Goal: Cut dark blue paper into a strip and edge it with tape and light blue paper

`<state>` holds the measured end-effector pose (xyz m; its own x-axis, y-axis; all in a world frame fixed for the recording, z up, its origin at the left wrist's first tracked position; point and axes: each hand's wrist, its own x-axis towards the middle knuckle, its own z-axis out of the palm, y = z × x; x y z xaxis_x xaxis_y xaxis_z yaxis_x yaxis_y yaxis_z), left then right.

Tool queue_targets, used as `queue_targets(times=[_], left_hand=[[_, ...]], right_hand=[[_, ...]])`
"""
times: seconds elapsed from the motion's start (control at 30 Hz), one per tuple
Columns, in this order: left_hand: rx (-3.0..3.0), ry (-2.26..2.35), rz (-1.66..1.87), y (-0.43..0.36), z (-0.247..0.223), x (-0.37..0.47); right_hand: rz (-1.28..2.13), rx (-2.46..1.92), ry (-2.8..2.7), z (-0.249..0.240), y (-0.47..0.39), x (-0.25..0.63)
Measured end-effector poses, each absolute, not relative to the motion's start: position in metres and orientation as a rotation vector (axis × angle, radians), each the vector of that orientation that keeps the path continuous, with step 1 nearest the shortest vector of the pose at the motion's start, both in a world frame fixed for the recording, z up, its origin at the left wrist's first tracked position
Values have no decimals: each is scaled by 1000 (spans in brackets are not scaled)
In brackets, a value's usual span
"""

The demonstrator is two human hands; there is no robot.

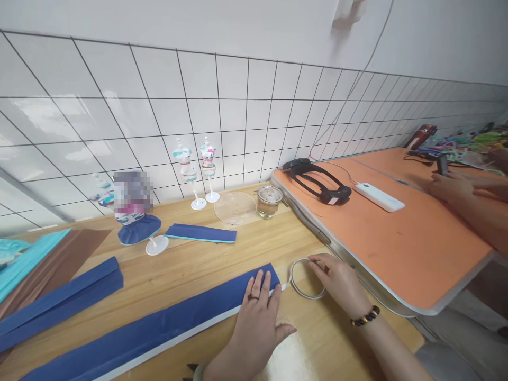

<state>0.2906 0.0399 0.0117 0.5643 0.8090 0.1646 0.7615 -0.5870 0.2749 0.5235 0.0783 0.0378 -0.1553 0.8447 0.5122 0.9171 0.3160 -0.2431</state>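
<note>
A long blue strip of paper or cloth stretches diagonally over the wooden table. White tape runs along its near edge. My left hand lies flat on the strip's right end, fingers spread, with a dark ring on one finger. From that end the tape leads to a thin, nearly used-up roll of tape. My right hand, wearing a beaded bracelet, pinches the roll's far right rim between thumb and fingers. Part of the rim is hidden behind the hand.
Behind stand small dressed mannequins, a folded blue piece, a clear disc and a lidded glass. Folded sheets lie left. On the orange table are a black headset, a power bank and another person's hand.
</note>
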Motion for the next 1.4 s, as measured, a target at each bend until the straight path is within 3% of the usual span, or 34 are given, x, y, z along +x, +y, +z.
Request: queue_targets(times=[0.57,0.83,1.1,1.4], left_hand=[[2587,1518,414,30,14,264],[2710,1705,197,6,19,173],[2738,2057,233,-30,-3,71],[1904,2649,400,-80,1,-34]], right_hand=[[-227,-1274,-2421,21,30,464],[-258,-996,-2527,22,32,439],[-307,-928,-2718,9,21,432],[-154,-812,-2730,3,11,408]])
